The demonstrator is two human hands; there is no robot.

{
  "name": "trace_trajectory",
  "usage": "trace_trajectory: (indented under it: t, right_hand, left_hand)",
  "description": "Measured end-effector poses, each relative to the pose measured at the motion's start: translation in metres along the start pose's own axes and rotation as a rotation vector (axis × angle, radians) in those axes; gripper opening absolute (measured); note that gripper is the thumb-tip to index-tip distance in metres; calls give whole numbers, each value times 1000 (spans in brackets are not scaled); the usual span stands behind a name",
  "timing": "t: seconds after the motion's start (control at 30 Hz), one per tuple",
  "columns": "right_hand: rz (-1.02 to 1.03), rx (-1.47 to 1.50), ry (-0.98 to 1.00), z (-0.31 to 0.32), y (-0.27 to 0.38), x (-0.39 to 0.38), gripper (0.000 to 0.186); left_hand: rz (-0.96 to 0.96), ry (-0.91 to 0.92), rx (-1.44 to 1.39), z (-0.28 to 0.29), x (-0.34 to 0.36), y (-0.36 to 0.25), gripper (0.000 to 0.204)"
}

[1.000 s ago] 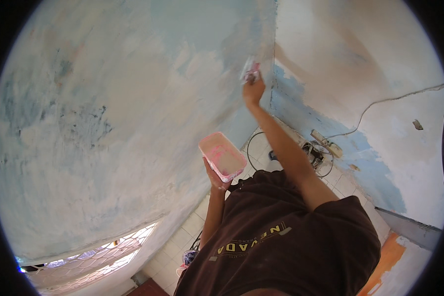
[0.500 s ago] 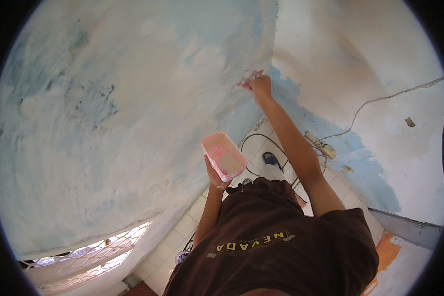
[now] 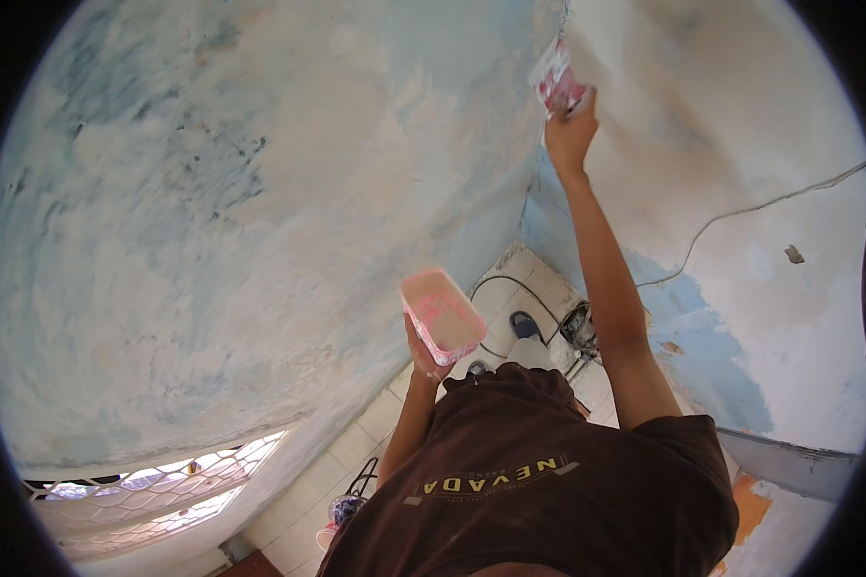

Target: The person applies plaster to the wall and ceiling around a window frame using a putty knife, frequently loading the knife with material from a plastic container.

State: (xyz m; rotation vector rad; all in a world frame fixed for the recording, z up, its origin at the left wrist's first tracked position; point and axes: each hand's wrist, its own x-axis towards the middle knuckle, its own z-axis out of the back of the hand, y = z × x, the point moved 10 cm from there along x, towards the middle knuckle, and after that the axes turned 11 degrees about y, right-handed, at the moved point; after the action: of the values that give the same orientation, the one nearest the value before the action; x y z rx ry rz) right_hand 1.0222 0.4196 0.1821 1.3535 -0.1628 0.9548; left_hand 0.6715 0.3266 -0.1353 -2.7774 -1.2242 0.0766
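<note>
My right hand [image 3: 573,144], arm stretched out, grips a pink putty spreader [image 3: 559,85] smeared with white putty. The spreader is at the inside corner where two walls meet; whether its edge touches the surface I cannot tell. In my left hand [image 3: 421,356] is a pink rectangular plastic tub [image 3: 458,356], held in front of my body. Pale putty lies inside it, with smears on its walls. The left wall [image 3: 289,221] is patchy pale blue and off-white. On the right wall [image 3: 731,115], a whitish coat covers part of the blue paint.
A thin cable [image 3: 741,213] runs across the right wall. On the tiled floor [image 3: 356,438], a black cord [image 3: 520,281] loops near my shoe [image 3: 524,325], beside a dark object [image 3: 579,327] partly behind my arm. A window with a white grille [image 3: 164,495] is at lower left.
My right hand has moved the spreader away from me, from the left wall up along the corner. The tub stays in my left hand, almost in place. The view has shifted slightly.
</note>
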Motion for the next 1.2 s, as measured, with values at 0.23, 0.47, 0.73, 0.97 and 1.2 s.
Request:
trace_trajectory:
  t: [0.23,0.47,0.73,0.97,1.2]
  right_hand:
    - [70,-60,333,-150,14,-133,69]
    - [19,215,493,-102,29,-214,44]
    - [-826,880,387,-147,-107,-74,13]
    - [-244,1272,304,-48,74,78,17]
    - [204,-165,314,-77,71,6,53]
  left_hand:
    - [13,46,2,-10,-10,-1,76]
    - [-9,-65,36,13,-18,-3,76]
    - [17,35,-2,-12,5,6,74]
    - [-13,33,-69,-9,-4,-2,74]
    - [32,48,-50,-16,-1,10,74]
